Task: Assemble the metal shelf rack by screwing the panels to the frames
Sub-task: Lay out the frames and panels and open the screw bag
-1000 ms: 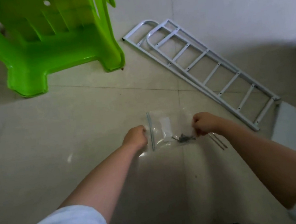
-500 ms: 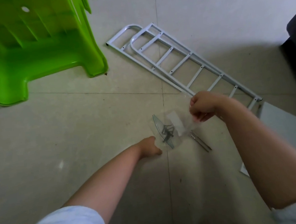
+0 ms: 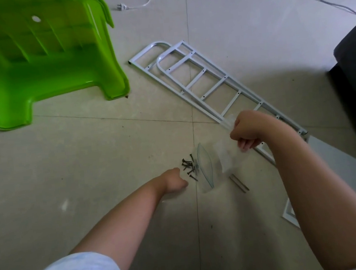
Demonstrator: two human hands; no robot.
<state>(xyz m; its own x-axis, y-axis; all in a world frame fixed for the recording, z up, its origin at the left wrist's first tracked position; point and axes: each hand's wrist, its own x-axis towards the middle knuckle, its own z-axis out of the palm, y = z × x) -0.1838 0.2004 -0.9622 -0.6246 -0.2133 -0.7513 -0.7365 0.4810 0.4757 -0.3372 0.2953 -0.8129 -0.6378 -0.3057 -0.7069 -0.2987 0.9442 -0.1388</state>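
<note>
Your right hand [image 3: 246, 131], right of centre in the frame, is clenched on the bottom edge of the clear plastic zip bag [image 3: 213, 166], holding it raised and tipped mouth-down. Your left hand [image 3: 174, 181], at lower centre, rests low against the floor beside the spill; its fingers are turned away, so I cannot tell whether they grip anything.

Change noted: half a second ago the dark screws [image 3: 189, 166] sat inside the bag, which was lower. They now lie in a loose heap on the beige floor tiles [image 3: 88, 166], just left of the bag's mouth. In my judgement the fasteners are ready to hand, and no panel has yet been fixed to a frame.

Count:
- Two white metal ladder-style frames [image 3: 208, 81], overlapping, running from upper centre toward the right.
- Two short grey metal rods [image 3: 239, 182], side by side below the bag.
- Roughly a dozen screws; the heap is too tangled for an exact count.
- One white flat panel [image 3: 338, 162] at the right, partly hidden by your forearm.
- One green plastic stool [image 3: 39, 61], upper left.
</note>
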